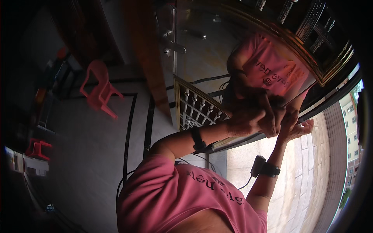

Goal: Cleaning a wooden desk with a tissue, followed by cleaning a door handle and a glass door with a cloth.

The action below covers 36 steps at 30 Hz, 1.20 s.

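A glossy, mirror-like door panel with a gilt frame stands before me and reflects my pink shirt and arms. My left hand is up against this surface, its fingers merging with their dark reflection. Whether something lies under those fingers cannot be made out. At the panel's lower right edge is my right hand, some fingers bent outward past the edge. Its grip on the edge is unclear. Black straps circle both forearms, the right one carrying a small dark box with a cable.
Metal lever handles project at the panel's left side. Below them is a gold-edged grille with silver bars. Pink plastic chair and red stool stand on the grey floor. Pale paving lies outside at right.
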Available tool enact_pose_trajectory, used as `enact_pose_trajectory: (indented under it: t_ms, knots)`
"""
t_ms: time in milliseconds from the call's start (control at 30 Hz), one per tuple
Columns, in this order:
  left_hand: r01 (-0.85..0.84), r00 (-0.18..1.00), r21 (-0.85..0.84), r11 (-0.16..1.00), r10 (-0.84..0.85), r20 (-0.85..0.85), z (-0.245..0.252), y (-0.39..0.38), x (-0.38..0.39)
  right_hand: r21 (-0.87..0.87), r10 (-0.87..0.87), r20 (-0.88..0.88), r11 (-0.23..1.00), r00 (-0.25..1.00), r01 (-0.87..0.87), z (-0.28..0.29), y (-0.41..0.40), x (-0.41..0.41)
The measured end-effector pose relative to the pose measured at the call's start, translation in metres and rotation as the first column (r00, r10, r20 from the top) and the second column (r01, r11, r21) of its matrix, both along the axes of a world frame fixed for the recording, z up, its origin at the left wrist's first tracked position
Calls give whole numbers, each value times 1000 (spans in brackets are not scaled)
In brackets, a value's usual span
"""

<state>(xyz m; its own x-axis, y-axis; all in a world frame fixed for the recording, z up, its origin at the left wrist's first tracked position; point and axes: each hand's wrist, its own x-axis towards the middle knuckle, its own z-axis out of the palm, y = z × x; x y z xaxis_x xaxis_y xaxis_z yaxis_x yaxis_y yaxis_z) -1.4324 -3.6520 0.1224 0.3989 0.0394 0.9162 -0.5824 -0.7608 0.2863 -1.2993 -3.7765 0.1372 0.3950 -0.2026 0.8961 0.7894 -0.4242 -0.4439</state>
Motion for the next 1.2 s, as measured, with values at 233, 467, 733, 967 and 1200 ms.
enact_pose_trajectory:
  t_ms: [233, 467, 733, 967, 1200]
  knots:
    - [-372, 928, 104, 923, 367, 62, 7, 49, -7, -27, 8, 111, 1000, 994, -5, -7, -1, 10]
    - [-813, 505, -256, 523, 852, 137, 14, 111, -35, 134, 157, -13, 979, 988, -154, -8, 0, -4]
    - [-599, 717, -289, 747, 661, 223, 67, 8, 10, 311, 336, -53, 900, 940, -304, -16, -7, -6]
    - [-21, 994, 129, 991, 7, 106, 45, -78, 35, 38, 430, -158, 902, 889, -429, -47, -34, 22]
    - [-583, 800, 144, 800, 534, 273, 81, 10, 2, 204, 311, -26, 932, 950, -299, -21, -13, -7]
